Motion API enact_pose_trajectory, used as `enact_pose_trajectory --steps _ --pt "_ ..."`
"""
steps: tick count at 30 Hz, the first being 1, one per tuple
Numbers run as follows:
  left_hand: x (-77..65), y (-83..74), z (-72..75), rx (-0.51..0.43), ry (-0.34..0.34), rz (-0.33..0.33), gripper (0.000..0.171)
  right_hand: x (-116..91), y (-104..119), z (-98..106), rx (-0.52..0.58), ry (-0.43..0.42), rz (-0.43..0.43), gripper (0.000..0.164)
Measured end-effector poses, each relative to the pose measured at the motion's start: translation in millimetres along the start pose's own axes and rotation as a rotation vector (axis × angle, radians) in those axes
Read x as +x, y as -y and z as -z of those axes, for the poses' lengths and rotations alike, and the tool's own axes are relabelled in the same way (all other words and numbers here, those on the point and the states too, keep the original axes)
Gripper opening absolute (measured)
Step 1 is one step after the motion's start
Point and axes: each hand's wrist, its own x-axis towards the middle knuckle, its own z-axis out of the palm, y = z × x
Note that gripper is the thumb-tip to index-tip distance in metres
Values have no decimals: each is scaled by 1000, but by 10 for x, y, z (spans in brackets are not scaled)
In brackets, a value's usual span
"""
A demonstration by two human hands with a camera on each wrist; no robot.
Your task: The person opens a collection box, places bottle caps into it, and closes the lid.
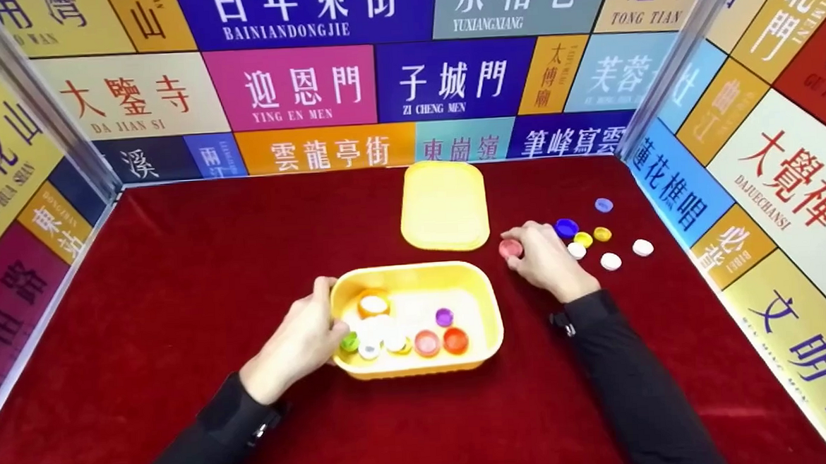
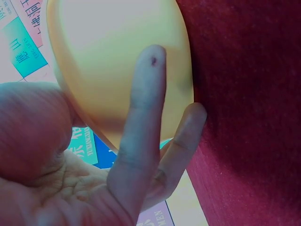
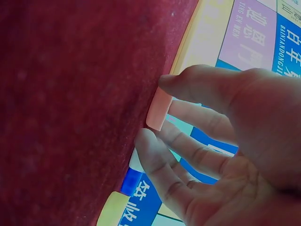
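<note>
My left hand (image 1: 295, 348) grips the left end of a yellow plastic box (image 1: 420, 367), thumb at the rim. In the left wrist view the index finger lies along the outer wall of the box (image 2: 108, 61). Inside sit several bottle caps, among them a purple cap (image 1: 444, 317), a red cap (image 1: 455, 340) and a green cap (image 1: 349, 342). To the right of the box, my right hand (image 1: 550, 264) pinches a pink bottle cap (image 1: 509, 249) at the cloth. The right wrist view shows this pink cap (image 3: 159, 112) between thumb and fingers.
A yellow lid (image 1: 444, 205) lies behind the box. Right of my right hand are several loose caps, including a dark blue cap (image 1: 566, 228), a yellow cap (image 1: 602, 234) and a white cap (image 1: 643, 247). Dark red cloth (image 1: 175, 273) covers the table; printed panels (image 1: 292, 88) wall it in.
</note>
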Motion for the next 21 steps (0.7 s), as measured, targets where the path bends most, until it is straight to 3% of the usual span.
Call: enact_pose_trajectory --steps 21 --pt "3 -6 14 -9 9 9 60 9 51 112 38 -39 3 30"
